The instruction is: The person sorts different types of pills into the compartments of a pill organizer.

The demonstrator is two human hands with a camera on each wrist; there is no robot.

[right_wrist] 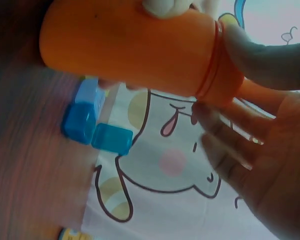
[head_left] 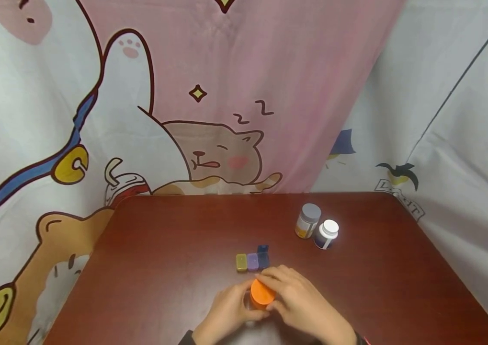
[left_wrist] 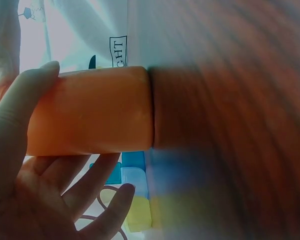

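Left hand (head_left: 227,308) and right hand (head_left: 297,298) were clamped on orange bottle (left_wrist: 95,112).
Beyond the bottle, a pill organizer (head_left: 253,261) was positioned.

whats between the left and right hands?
An orange bottle, gripped by both the left hand and the right hand. Head view shows it.

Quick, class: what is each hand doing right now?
Left hand: closed, holding the orange bottle by its body.
Right hand: closed, gripping the bottle's cap.
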